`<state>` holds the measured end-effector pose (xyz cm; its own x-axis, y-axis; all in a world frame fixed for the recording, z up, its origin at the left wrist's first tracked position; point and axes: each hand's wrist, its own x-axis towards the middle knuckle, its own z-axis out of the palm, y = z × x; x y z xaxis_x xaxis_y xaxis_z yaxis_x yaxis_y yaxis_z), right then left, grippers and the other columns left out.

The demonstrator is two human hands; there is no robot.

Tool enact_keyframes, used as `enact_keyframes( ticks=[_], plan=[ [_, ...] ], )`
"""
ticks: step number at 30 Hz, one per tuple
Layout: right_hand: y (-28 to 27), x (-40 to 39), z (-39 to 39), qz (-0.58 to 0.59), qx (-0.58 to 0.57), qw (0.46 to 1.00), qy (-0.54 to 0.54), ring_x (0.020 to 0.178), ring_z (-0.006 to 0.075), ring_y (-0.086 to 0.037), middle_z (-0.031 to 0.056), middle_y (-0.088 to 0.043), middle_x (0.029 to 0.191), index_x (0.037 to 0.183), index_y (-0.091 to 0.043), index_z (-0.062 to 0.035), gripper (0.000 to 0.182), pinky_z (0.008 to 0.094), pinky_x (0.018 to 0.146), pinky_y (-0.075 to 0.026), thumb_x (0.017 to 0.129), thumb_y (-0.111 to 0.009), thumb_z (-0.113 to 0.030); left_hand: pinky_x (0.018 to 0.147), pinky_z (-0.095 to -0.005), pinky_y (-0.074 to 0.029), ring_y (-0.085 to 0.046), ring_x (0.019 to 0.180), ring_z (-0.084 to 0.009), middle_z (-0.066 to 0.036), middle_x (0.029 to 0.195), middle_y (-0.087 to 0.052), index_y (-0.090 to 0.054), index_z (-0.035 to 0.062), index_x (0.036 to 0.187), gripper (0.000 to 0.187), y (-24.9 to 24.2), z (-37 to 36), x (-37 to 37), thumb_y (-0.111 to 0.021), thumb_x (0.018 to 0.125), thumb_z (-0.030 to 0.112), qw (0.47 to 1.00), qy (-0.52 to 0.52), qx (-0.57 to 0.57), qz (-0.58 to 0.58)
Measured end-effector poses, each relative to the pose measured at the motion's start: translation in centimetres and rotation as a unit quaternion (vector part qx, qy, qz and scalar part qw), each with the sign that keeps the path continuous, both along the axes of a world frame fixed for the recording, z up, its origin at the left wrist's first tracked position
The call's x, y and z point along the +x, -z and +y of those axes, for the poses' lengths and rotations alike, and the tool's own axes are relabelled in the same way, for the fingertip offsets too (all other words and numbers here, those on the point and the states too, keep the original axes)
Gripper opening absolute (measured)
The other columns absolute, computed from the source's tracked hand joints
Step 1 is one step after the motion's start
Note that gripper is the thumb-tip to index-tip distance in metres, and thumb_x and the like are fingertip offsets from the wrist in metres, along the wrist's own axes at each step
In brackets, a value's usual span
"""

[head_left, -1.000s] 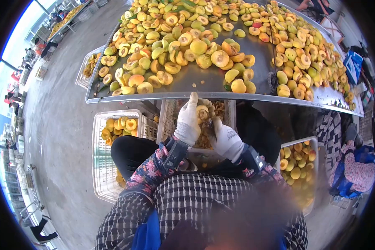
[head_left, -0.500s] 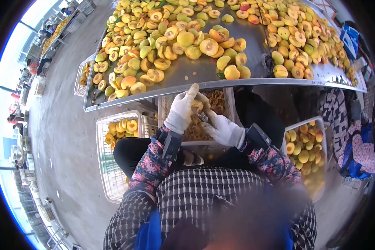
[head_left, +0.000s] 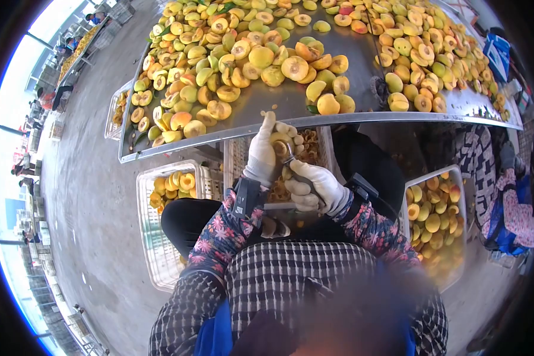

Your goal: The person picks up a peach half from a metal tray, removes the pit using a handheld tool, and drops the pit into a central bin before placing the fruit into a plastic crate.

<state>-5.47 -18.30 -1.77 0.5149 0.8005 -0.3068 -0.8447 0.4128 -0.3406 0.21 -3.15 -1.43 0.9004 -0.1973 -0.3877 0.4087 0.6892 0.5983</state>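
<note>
Grey floor (head_left: 95,196) runs under a metal table (head_left: 361,71). Just off its near edge, the left hand (head_left: 261,155) holds a piece of fruit (head_left: 280,143) between its upright thumb and curled fingers. Close beside it, the right hand (head_left: 319,185) is closed around a small tool (head_left: 289,155), whose curved metal tip is at the fruit; how deep it sits is too small to tell. Below both hands is a crate (head_left: 234,165) with brownish scraps (head_left: 315,145) in it. Beyond them, halved yellow fruit (head_left: 219,53) lies piled on the table. By the left knee (head_left: 184,221) stands a white crate (head_left: 160,252) partly filled with fruit; on the right is another crate (head_left: 460,196) of fruit. Farther right, a pink patterned sleeve (head_left: 519,213) shows another person nearby.
</note>
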Motion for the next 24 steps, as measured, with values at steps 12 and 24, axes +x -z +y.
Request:
enact_keyframes(
  ticks=[12, 24],
  plan=[
    [1.8, -0.9, -1.5, -0.232, -0.27, 0.934, 0.034, 0.064, 0.0119, -0.053, -0.001, -0.056, 0.082, 0.112, -0.053, -0.0068, 0.024, 0.0262, 0.058, -0.045, 0.098, -0.053, -0.026, 0.062, -0.0226, -0.047, -0.059, 0.066, -0.0083, -0.003, 0.075, -0.067, -0.069, 0.0004, 0.083, 0.037, 0.7, 0.5, 1.3, -0.061, 0.094, 0.035, 0.938, -0.1, 0.297, -0.148],
    [3.1, -0.3, -2.4, -0.515, -0.553, 0.654, -0.046, 0.069, 0.0351, -0.059, 0.0207, -0.059, 0.073, 0.103, -0.053, 0.0, 0.031, 0.0417, 0.065, -0.045, 0.092, -0.059, -0.028, 0.1, -0.0466, -0.038, -0.051, 0.118, -0.0322, -0.013, 0.126, -0.058, -0.068, 0.0119, 0.112, 0.046, -4.5, 16.1, 4.9, -0.063, 0.082, 0.047, 0.393, -0.033, 0.909, -0.133]
  ],
)
